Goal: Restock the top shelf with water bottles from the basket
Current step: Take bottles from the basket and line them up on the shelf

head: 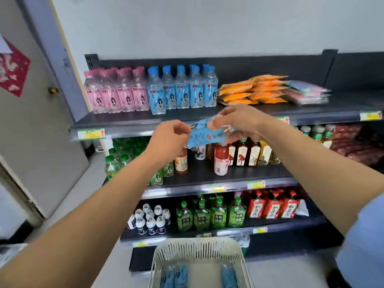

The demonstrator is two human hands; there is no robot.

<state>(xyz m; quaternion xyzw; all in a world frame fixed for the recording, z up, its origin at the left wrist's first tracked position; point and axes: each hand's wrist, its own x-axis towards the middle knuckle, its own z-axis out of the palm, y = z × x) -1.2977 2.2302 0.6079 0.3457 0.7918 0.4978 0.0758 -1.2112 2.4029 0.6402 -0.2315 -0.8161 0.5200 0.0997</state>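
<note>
The bottle (204,135) is clear of the basket (199,245) and held on its side, just below and in front of the blue row (180,90) on the top shelf (128,121). The left hand (169,139) has a fingertip grip pinching one end. The right hand (239,121) has its grip curled over the other end, fingers wrapped round the clear plastic. I cannot tell which end carries the cap, since the hands cover both.

From where I stand, the step in hand is the placing, and the turn comes first: bring the bottle upright, cap up, before it crosses the shelf lip. One hand round the body would steer it better than two on the ends (that pinch looks too light to guide much).

At the row's left end one bottle stands forward of the rest. The bare shelf in front of the row, beside that one, looks like the natural spot.

Set the base flat, with the label facing out as the row's labels do. Then ease it back against the row without a knock, as bottles this light would likely topple in a chain. More blue bottles (174,275) lie in the basket, well below the row, so I would guess there are several trips to go.
</note>
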